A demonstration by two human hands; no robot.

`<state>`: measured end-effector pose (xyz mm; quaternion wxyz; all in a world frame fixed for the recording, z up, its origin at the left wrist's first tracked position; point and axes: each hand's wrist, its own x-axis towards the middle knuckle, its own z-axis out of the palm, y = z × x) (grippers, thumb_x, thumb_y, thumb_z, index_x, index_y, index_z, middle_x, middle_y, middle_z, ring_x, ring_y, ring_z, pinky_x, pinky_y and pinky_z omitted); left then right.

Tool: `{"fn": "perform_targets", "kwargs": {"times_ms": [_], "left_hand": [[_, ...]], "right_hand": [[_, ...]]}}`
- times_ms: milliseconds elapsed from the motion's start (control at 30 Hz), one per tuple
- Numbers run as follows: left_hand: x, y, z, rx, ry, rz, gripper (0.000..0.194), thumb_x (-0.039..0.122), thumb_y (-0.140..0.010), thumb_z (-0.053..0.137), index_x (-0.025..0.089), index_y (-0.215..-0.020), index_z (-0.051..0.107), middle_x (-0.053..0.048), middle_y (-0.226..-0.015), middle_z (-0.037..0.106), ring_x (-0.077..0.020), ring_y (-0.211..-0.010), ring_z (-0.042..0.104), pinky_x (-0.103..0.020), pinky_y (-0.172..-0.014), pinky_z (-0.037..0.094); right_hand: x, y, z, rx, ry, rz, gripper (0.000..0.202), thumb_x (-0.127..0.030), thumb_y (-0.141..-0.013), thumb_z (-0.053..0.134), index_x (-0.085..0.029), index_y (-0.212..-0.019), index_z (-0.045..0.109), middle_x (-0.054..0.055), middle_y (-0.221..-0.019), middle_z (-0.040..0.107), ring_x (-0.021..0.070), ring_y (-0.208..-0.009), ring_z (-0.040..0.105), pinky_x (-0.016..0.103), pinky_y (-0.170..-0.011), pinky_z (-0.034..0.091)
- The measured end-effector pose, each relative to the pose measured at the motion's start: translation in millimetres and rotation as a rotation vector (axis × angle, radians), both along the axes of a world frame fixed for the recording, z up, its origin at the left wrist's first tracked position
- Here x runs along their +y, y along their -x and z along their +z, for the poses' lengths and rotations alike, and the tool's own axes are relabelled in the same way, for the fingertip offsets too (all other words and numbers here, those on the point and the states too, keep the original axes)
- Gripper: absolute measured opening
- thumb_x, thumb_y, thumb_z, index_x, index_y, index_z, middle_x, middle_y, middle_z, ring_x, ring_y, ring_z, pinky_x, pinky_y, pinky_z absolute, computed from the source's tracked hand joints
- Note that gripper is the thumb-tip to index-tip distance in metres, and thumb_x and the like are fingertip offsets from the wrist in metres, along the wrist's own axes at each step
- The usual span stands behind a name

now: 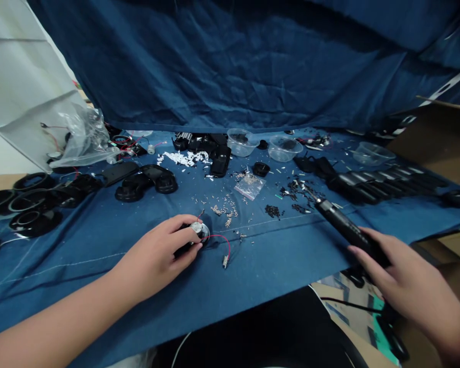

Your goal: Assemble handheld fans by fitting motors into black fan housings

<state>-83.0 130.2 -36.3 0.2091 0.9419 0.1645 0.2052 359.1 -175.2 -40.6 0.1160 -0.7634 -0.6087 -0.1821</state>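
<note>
My left hand (172, 245) is closed round a small motor part (198, 232) with a silvery top and a dark body, low over the blue cloth. From it a red wire (223, 236) curves right to a small metal connector (225, 261) on the cloth. At the right, my right hand (394, 271) grips a black electric screwdriver (347, 225). The tool's tip points up and left, over a scatter of small black parts (297, 189). Between the hands and farther back lie small screws (228, 212) and a pile of black screws (273, 211).
Clear plastic bowls (284, 148) and black housings (220, 159) stand at the back. Black rings (34, 204) and curved pieces (147, 181) lie left. A row of black handles (375, 181) lies right, near a cardboard box (440, 143). The cloth's front edge is close.
</note>
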Motion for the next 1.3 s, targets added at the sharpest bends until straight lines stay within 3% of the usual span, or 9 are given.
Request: {"fn": "perform_targets", "kwargs": {"times_ms": [133,300,467,567,667,733,867,1100,1300], "left_hand": [[4.0,1.0,-3.2,-0.038,-0.052,-0.024,0.017,0.030,-0.113,0.059,0.028,-0.118,0.075,-0.006,-0.142,0.070,-0.0209,-0.125,0.074,-0.035,-0.107,0.062],[5.8,0.6,-1.6,-0.058,-0.078,-0.031,0.014,0.033,-0.113,0.061,0.029,-0.119,0.074,-0.005,-0.141,0.070,-0.0198,-0.121,0.076,-0.031,-0.103,0.062],[6.0,-0.1,0.3,-0.064,-0.087,-0.047,0.013,0.033,-0.113,0.062,0.030,-0.119,0.073,-0.004,-0.141,0.070,-0.0184,-0.119,0.077,-0.031,-0.101,0.062],[6.4,-0.5,0.4,-0.072,-0.085,-0.055,0.012,0.032,-0.113,0.062,0.030,-0.119,0.072,-0.004,-0.140,0.070,-0.0180,-0.120,0.076,-0.031,-0.102,0.061],[6.1,-1.0,1.0,-0.077,-0.077,-0.055,0.011,0.032,-0.113,0.063,0.030,-0.119,0.072,-0.004,-0.139,0.070,-0.0178,-0.121,0.075,-0.031,-0.103,0.060],[5.4,-1.3,1.6,-0.078,-0.066,-0.056,0.011,0.031,-0.112,0.063,0.029,-0.118,0.072,-0.004,-0.138,0.070,-0.0177,-0.120,0.075,-0.031,-0.103,0.060],[4.4,-1.9,0.8,-0.092,-0.032,-0.059,0.011,0.030,-0.112,0.062,0.028,-0.114,0.072,-0.004,-0.135,0.071,-0.0181,-0.119,0.075,-0.031,-0.102,0.061],[4.5,-1.1,-2.9,-0.054,0.011,-0.035,0.013,0.032,-0.112,0.060,0.029,-0.113,0.072,-0.004,-0.137,0.070,-0.0194,-0.120,0.074,-0.033,-0.103,0.061],[2.8,-0.8,-0.9,-0.061,0.007,-0.053,0.012,0.027,-0.111,0.059,0.027,-0.112,0.072,-0.005,-0.138,0.070,-0.0195,-0.123,0.074,-0.034,-0.105,0.061]], "right_hand": [[-23.0,35.0,-7.1,0.004,0.049,-0.012,0.056,-0.062,-0.116,0.048,-0.022,-0.154,0.058,0.012,-0.141,0.072,0.0292,-0.121,0.076,0.046,-0.104,0.064],[-8.8,48.2,-5.8,-0.065,0.085,0.093,0.049,-0.051,-0.118,0.049,-0.019,-0.153,0.060,0.012,-0.130,0.074,0.0258,-0.112,0.075,0.043,-0.097,0.064],[-25.0,76.5,4.4,0.015,-0.189,0.123,0.036,-0.030,-0.105,0.074,-0.023,-0.141,0.072,0.011,-0.134,0.074,0.0292,-0.122,0.071,0.048,-0.112,0.057],[-44.6,104.1,-7.3,0.758,-0.200,0.106,0.007,-0.028,-0.097,0.083,-0.023,-0.102,0.084,0.007,-0.102,0.077,0.0202,-0.095,0.074,0.033,-0.090,0.063],[-45.1,119.1,-30.9,1.705,-0.176,-0.172,0.046,-0.062,-0.098,0.079,-0.016,-0.099,0.081,0.009,-0.087,0.068,0.0146,-0.067,0.063,0.026,-0.055,0.056],[-34.8,116.8,-44.4,1.934,-0.306,-0.309,0.063,-0.076,-0.089,0.080,-0.016,-0.108,0.076,0.006,-0.086,0.063,0.0099,-0.062,0.054,0.021,-0.048,0.049],[-11.7,99.1,-56.3,1.952,-0.599,-0.393,0.079,-0.082,-0.064,0.094,-0.018,-0.099,0.062,-0.001,-0.085,0.054,0.0057,-0.064,0.049,0.015,-0.049,0.043],[1.9,84.9,-66.7,1.694,-0.907,-0.432,0.074,-0.081,-0.064,0.089,-0.019,-0.089,0.058,-0.002,-0.071,0.055,0.0110,-0.054,0.050,0.023,-0.041,0.043],[-3.8,56.2,-20.1,1.389,-1.066,-0.318,0.067,-0.062,-0.057,0.088,-0.014,-0.103,0.078,0.009,-0.082,0.071,0.0213,-0.057,0.063,0.036,-0.046,0.056]]}}
